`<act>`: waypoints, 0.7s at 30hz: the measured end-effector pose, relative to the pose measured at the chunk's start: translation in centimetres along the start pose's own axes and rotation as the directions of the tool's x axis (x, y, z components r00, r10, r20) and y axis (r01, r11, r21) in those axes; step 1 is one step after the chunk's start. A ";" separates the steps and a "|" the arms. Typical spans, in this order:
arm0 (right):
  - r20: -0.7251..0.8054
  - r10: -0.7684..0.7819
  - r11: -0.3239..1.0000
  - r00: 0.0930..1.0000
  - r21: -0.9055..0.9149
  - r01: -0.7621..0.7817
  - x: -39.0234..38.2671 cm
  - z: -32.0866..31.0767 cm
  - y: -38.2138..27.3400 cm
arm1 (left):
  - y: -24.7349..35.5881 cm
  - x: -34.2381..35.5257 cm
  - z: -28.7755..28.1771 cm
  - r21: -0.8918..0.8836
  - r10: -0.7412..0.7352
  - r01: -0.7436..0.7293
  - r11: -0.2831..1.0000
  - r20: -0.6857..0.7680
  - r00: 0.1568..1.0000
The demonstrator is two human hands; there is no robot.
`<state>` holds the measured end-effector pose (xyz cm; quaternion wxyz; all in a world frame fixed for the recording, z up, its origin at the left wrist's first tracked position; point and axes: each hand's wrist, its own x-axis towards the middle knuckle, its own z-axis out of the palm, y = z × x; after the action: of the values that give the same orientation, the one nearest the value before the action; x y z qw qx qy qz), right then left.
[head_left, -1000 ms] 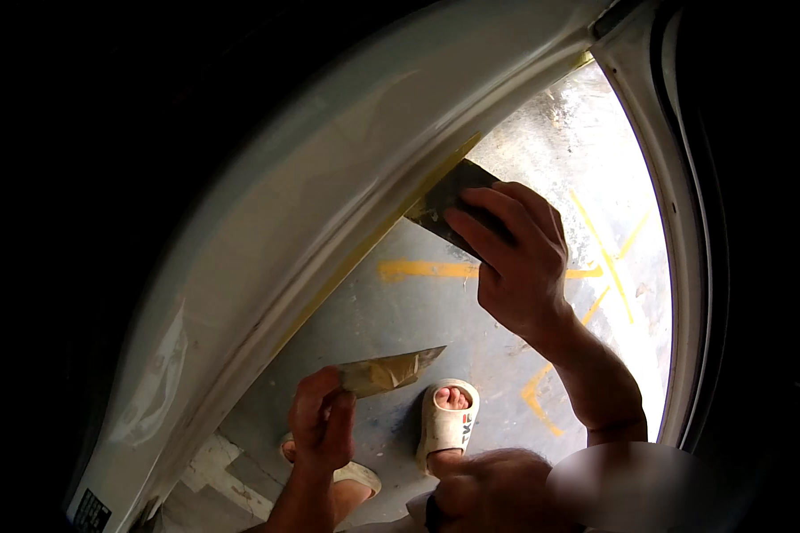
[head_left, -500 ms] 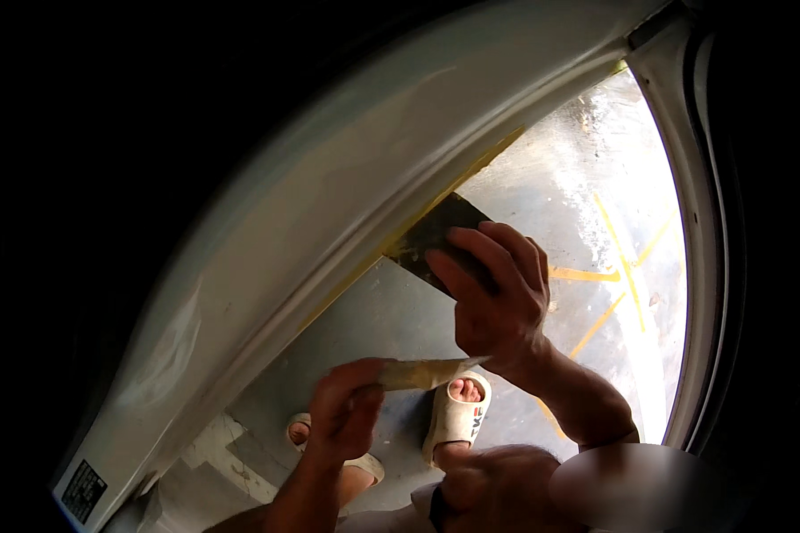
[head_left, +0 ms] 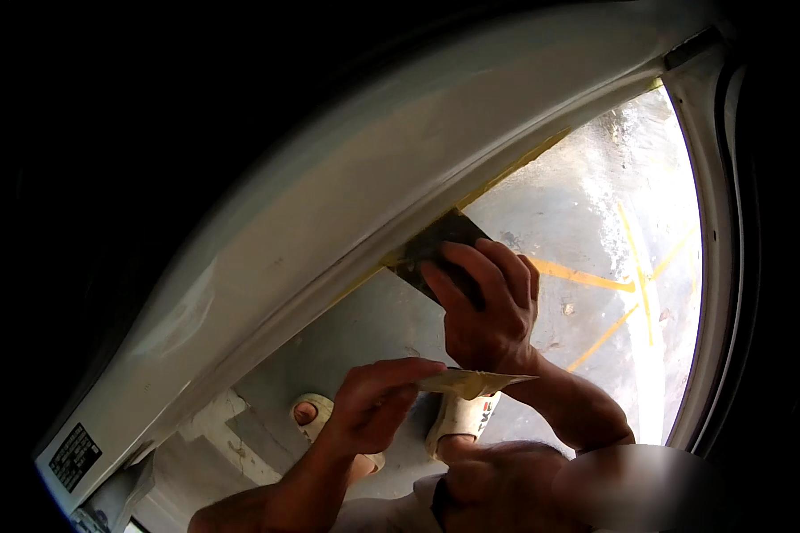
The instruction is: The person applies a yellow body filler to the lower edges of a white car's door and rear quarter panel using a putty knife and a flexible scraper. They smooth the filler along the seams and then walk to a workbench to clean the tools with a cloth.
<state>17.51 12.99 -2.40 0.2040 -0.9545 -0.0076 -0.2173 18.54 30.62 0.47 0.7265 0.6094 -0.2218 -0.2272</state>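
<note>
My right hand grips a dark, flat putty spreader. Its far edge rests against the lower edge of a pale car door sill, where yellowish filler runs in a strip. Lower and to the left, my left hand pinches a thin, flat plate smeared with beige paste. This plate is held nearly edge-on, apart from the sill, with its pointed end in front of my right forearm. Fingers of the right hand wrap over the spreader and hide part of it.
A door pillar with a dark seal curves along the right. Grey floor with yellow lines lies below the sill. My feet in pale slides stand beneath my hands. A dark label sits at the sill's lower left.
The view has shifted slightly. My left hand has moved right and tilted the paste-smeared plate more edge-on. My right hand still presses the spreader at the sill edge, slightly lower in view.
</note>
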 end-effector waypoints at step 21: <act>-0.092 -0.100 0.993 0.991 0.048 0.105 -2.0 3.6 -3.2 | 0.1 -1.5 -0.7 -0.199 -0.079 0.100 0.975 0.109 0.991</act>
<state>16.90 17.48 -4.99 0.2178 -0.9364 -0.0533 -0.2700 17.79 32.07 0.39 0.7620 0.5289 -0.2061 -0.3116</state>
